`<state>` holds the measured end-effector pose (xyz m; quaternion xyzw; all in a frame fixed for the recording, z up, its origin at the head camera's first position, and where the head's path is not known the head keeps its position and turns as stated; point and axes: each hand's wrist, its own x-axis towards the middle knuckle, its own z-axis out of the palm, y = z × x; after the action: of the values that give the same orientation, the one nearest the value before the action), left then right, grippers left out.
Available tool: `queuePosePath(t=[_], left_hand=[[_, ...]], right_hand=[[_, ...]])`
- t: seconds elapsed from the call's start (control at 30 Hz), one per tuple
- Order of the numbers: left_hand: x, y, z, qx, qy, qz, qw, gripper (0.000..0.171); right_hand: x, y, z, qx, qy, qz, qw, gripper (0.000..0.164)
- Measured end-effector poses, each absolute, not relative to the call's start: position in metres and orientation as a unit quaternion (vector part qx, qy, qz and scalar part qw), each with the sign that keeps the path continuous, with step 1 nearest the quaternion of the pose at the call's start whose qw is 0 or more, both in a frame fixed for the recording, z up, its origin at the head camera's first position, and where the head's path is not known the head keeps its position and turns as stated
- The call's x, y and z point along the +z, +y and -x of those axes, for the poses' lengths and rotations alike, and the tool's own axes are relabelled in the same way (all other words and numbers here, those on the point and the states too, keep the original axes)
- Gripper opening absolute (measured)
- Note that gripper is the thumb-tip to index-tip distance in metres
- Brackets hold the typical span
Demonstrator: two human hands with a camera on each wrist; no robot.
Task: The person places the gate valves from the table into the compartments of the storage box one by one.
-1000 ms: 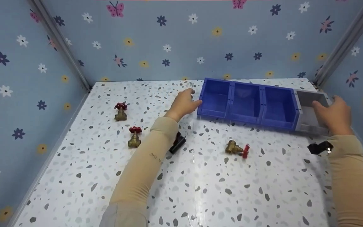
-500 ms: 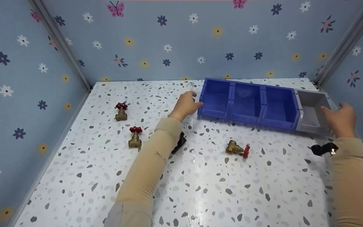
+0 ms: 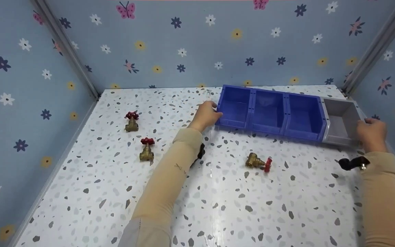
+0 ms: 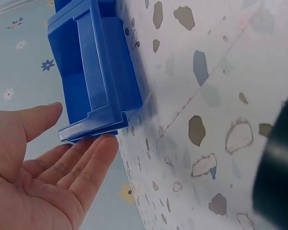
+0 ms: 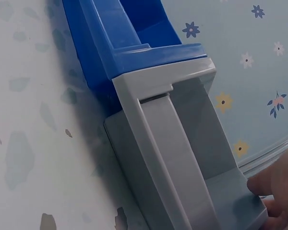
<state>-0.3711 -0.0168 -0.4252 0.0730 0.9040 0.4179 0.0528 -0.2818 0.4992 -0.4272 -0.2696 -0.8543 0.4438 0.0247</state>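
Three blue bins [image 3: 269,113] and one grey bin [image 3: 339,128] stand joined in a row at the back right. At the row's left end is my left hand [image 3: 206,115]. Its nearly straight fingers touch the outer wall of the end blue bin [image 4: 93,67] in the left wrist view, while the thumb stays apart near the opening. My right hand [image 3: 372,133] pinches the right wall of the grey bin, thumb inside and fingers outside. The right wrist view cuts off most of that hand [image 5: 278,187]. No contents show in the bins.
Two brass valves with red handwheels, one farther back [image 3: 132,121] and one nearer [image 3: 146,150], stand left of my left arm. A third valve [image 3: 257,162] lies in front of the bins. Flowered walls [image 3: 197,44] enclose the speckled table [image 3: 235,212].
My right hand has moved slightly right and toward me, its fingers closing onto the grey bin's wall. My left hand has shifted slightly right, up against the blue bin. The bins stay put.
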Motion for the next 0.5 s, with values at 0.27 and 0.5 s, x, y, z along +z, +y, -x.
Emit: queuePosePath(t=[0.27, 0.5], left_hand=[[-0.4266, -0.0143, 0.3736, 0.421, 0.904, -0.062, 0.043, 0.039], [-0.4297, -0.0193, 0.3760, 0.409, 0.910, -0.059, 0.047, 0.037]], right_hand=[[-0.4293, 0.5013, 0.2794, 0.434, -0.864, 0.255, 0.017, 0.071], [-0.4296, 0.4995, 0.2837, 0.429, -0.865, 0.262, 0.013, 0.069]])
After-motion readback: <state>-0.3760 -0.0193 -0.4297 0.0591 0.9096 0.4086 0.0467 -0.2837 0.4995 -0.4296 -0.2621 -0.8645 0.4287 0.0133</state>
